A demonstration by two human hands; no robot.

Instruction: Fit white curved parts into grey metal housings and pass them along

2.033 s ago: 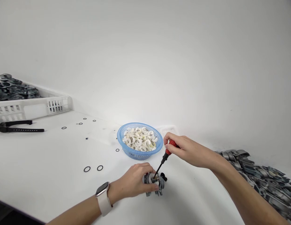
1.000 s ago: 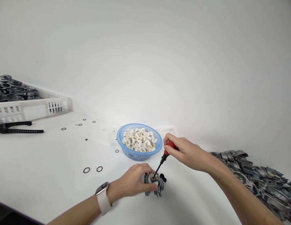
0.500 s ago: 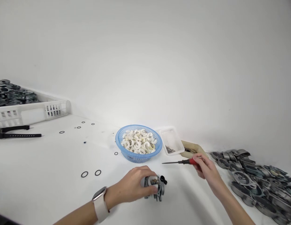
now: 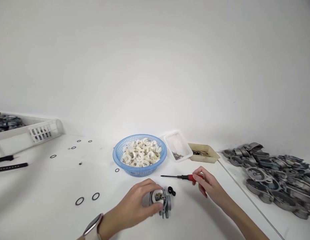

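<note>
Thumb and fingers of my left hand grip the sides of a small grey metal carburetor-like part with a white ring-shaped piece in its top. My right hand holds a screwdriver by its red handle between thumb and fingertips. Its thin dark shaft points left, level above the white table, behind the metal part. A small black fitting lies against the right rear of the metal part. Behind my left hand stands a blue basket full of white curved pieces.
A white tray with pins and a beige tray stand right of the basket. Grey metal parts are heaped at right. Black rings and a white crate are at left.
The view has shifted, showing the crate lower and farther left. My right hand and the screwdriver have moved slightly left. My left hand still grips the metal part.
</note>
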